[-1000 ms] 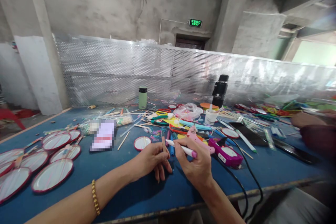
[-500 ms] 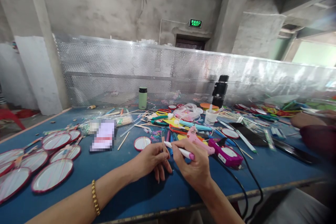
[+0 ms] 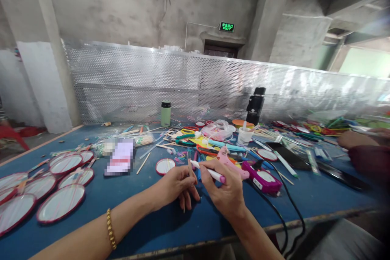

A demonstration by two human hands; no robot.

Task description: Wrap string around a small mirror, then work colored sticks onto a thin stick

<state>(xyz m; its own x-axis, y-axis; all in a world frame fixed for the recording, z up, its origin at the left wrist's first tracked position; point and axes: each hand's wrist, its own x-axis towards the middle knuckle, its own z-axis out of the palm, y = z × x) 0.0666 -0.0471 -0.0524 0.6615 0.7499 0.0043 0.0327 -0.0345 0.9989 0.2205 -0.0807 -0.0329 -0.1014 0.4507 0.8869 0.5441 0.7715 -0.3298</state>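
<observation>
My left hand (image 3: 179, 185) pinches a thin wooden stick (image 3: 189, 167) that stands nearly upright between thumb and fingers. A white marker with a pink end (image 3: 213, 173) is gripped in my right hand (image 3: 224, 189), its tip close to the upper part of the stick; whether they touch I cannot tell. Just behind my left hand lies a small round disc with a red rim (image 3: 165, 166). Small coloured clips or loops (image 3: 182, 155) are scattered beyond it. A pink glue gun (image 3: 230, 162) rests behind my right hand, beside a purple power box (image 3: 262, 178).
Several red-rimmed round pieces (image 3: 61, 204) overlap at the left. A blurred-out packet or phone (image 3: 120, 157), a green bottle (image 3: 165, 113), a black flask (image 3: 255, 105) and a white cup (image 3: 244, 135) stand or lie farther back. Black cables (image 3: 292, 207) cross the table's front edge. Another person's arm (image 3: 362, 146) reaches in at right.
The marker's tip has shifted slightly away from the stick, with the marker tilting a little in my right hand. My left hand stays put. The other person's arm at right has moved slightly.
</observation>
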